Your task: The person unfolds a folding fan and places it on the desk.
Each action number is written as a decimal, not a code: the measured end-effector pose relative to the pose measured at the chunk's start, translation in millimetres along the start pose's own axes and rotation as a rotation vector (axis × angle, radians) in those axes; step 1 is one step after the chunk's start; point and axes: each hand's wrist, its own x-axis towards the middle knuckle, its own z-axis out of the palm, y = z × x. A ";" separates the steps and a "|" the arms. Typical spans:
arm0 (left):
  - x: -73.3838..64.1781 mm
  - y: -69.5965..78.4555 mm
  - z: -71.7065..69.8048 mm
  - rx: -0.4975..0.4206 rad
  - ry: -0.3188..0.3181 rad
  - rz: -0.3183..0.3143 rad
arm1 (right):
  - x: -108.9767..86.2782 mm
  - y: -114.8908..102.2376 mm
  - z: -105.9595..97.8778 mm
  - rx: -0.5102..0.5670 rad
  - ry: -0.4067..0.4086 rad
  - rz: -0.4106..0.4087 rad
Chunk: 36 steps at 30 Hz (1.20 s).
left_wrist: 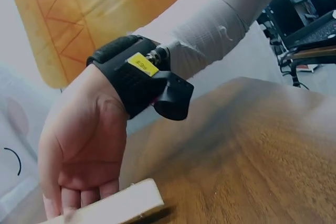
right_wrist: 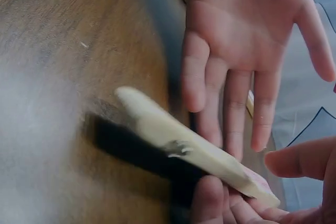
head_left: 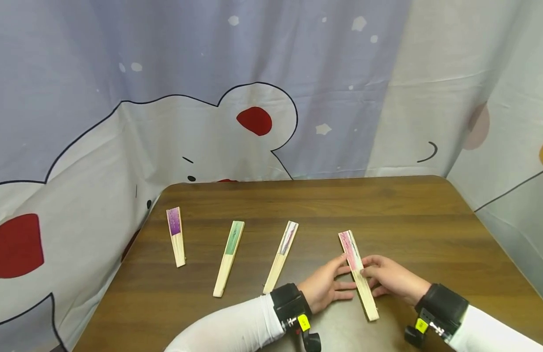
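Observation:
A closed folding fan [head_left: 363,287] with a pink patterned upper part lies between the two hands at the right of the table. My right hand [head_left: 396,278] holds it from the right side, the thumb by its edge and the fingers at its underside. In the right wrist view the fan [right_wrist: 194,148] looks tilted, its end blurred above a dark shadow. Left of it is my left hand [head_left: 326,285], palm toward the fan, with straight fingers reaching its left edge. The left wrist view shows the fan's pale end [left_wrist: 131,203] in front of the left fingers.
Three more closed fans lie on the brown wooden table [head_left: 306,200]: a purple one [head_left: 176,234], a green one [head_left: 229,259] and a white-and-dark one [head_left: 281,256] close to the left wrist. A printed curtain [head_left: 188,132] hangs behind the table.

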 end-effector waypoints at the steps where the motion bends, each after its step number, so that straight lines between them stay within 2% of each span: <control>1: -0.4 0.3 -0.1 -0.004 -0.002 0.001 | 0.8 0.5 0.8 -0.001 -0.006 -0.004; 6: -2.5 3.3 -2.1 -0.001 0.018 0.032 | 2.4 -2.8 6.4 0.011 0.004 -0.013; 13: -0.9 7.9 -11.1 -0.011 0.107 0.141 | 5.7 -11.3 21.5 0.120 0.029 -0.088; 19: -0.6 13.4 -22.3 0.007 0.150 0.181 | 5.7 -19.4 38.3 0.193 0.017 -0.165; 24: -5.6 19.1 -31.3 0.016 0.130 0.203 | 2.7 -22.9 49.3 0.254 0.019 -0.234; 30: -10.7 24.3 -37.6 -0.006 0.072 0.233 | 2.6 -23.0 56.2 0.326 0.006 -0.309; 36: -11.8 24.6 -40.6 -0.023 0.055 0.243 | 4.6 -21.8 56.2 0.399 -0.053 -0.320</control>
